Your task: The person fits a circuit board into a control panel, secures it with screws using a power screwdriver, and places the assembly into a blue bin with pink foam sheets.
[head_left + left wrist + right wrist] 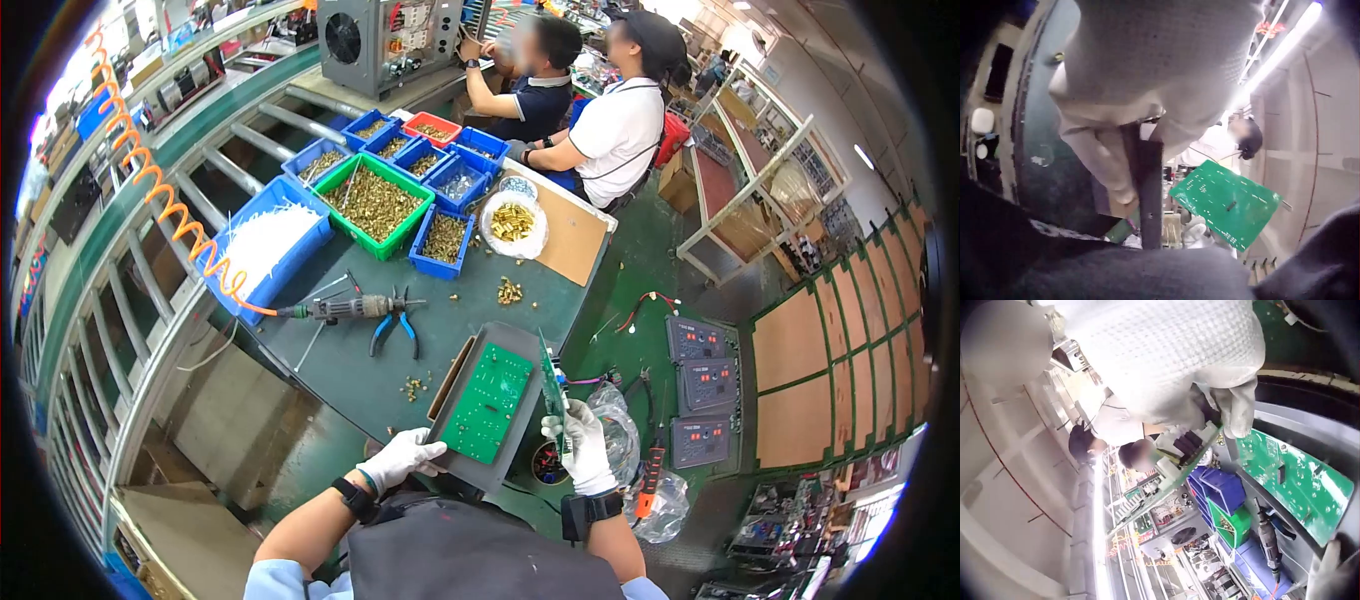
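Observation:
A green circuit board (487,404) lies in a dark tray (522,345) at the table's near edge. My left hand (402,461) grips the tray's near left corner, gloved fingers curled over its rim. In my right hand (584,447) a second green board (551,384) is pinched by its lower edge and stands upright beside the tray's right side. The right wrist view shows white and dark components on this held board (1175,478), with the flat board (1297,481) below. In the left wrist view, the held board (1229,203) shows its solder side.
Pliers (398,325) and a power screwdriver (350,308) lie left of the tray. Beyond stand a green bin (372,238) and several blue bins of brass parts (440,243). Loose brass pieces (510,291) lie on the table. Two people (620,120) are at the far side.

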Tool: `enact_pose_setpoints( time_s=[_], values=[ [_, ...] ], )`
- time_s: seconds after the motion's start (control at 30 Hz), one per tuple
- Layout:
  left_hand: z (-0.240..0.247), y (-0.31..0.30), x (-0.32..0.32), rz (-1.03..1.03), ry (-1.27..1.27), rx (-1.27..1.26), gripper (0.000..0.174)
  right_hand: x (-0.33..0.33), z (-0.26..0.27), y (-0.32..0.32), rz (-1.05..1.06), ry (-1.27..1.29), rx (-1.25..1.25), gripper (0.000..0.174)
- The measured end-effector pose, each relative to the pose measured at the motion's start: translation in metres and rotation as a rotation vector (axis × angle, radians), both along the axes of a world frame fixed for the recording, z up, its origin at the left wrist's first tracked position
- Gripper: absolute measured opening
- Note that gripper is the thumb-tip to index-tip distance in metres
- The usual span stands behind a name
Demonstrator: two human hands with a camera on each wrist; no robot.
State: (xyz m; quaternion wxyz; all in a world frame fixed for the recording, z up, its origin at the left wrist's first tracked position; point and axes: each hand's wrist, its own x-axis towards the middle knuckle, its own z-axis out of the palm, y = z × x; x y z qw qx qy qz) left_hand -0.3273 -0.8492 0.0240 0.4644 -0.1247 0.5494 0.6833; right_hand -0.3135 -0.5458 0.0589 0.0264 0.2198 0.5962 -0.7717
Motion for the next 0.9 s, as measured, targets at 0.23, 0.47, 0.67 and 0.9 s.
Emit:
enact_pose_setpoints(
  time_s=[0.23,0.47,0.67,0.9],
  values=[
    [0.079,0.016,-0.017,0.016,0.363,0.188,0.052,-0.044,0.065,0.014,0.142,-0.040,0.225,0.025],
    [0.091,0.038,-0.043,0.118,0.386,0.139,0.022,-0.105,0.067,0.025,0.402,-0.132,0.261,0.024],
    [0.087,0.037,-0.049,0.300,0.225,0.311,0.023,-0.118,0.051,0.023,0.506,-0.111,0.375,0.029],
    [0.083,0.038,-0.057,0.301,0.227,0.328,0.026,-0.126,0.037,0.023,0.528,-0.077,0.377,0.027]
  ],
)
